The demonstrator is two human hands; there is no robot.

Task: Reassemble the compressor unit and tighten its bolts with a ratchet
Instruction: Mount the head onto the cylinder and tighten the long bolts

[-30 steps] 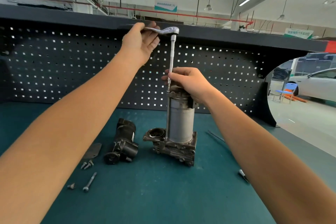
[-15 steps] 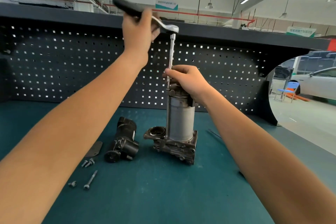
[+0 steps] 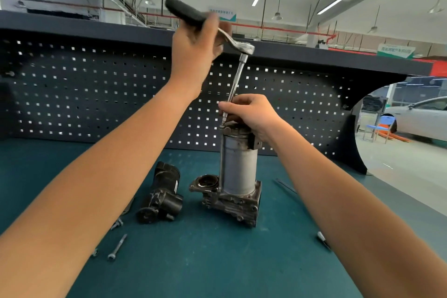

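far left on the teal desk (image 3: 217, 268) lie loose bolts (image 3: 117, 247), not yet fitted. just beside them the black motor part (image 3: 162, 197) rests on its side, apart from the body, so i'd judge the job roughly midway. next, the left hand (image 3: 193, 53) is clenched round the ratchet (image 3: 238, 43) handle up high. its extension (image 3: 235, 84) slants down to the top of the compressor unit (image 3: 239, 169), which stands upright mid-desk. the right hand (image 3: 251, 113) curls round the extension's foot there (how far the bolt is seated, i can't tell). further right a small tool (image 3: 323, 239) lies well apart. nothing seems to block the swing, though the pegboard (image 3: 84, 94) stands behind.
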